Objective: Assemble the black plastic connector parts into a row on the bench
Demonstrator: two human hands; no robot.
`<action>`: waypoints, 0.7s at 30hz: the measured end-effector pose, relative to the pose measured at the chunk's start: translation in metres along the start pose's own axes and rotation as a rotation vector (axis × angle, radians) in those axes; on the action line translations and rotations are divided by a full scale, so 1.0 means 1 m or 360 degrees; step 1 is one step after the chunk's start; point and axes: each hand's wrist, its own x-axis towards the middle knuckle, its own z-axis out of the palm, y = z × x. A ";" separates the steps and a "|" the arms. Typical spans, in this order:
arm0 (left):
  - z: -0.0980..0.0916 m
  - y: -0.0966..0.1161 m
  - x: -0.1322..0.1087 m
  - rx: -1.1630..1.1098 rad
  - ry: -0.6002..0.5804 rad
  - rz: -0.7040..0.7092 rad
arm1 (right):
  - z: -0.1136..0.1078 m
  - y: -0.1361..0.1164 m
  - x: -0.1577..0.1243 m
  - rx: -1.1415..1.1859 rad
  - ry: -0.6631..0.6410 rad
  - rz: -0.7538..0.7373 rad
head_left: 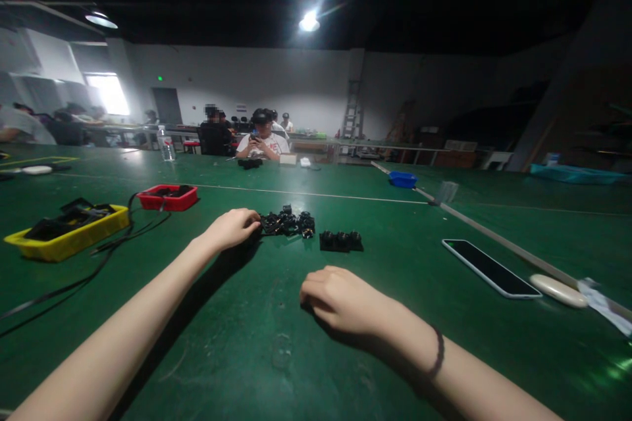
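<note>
Currently I log the left hand [231, 227] curled at the left edge of the black pile [291, 223], right hand [338, 299] curled near the three-piece row [342, 241]; cannot tell whether either holds anything. Risk: a sideways nudge could scatter the pile.

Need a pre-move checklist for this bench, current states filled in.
1. Left hand at the pile: ok, fingertips at its left edge.
2. Left grip on a part: cannot tell, fingertips partly hidden.
3. Right hand free: cannot tell, fingers curled and palm hidden.
4. Pile parts separated: not ok, they lie jumbled together.
5. Row of three apart from the pile: ok, gap visible to its right.
6. Phone clear of right hand: ok, lies well off to the right.
</note>
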 end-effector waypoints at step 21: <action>0.009 -0.012 -0.032 0.0048 0.0038 0.0159 | 0.026 0.025 -0.009 0.0185 0.0373 0.0493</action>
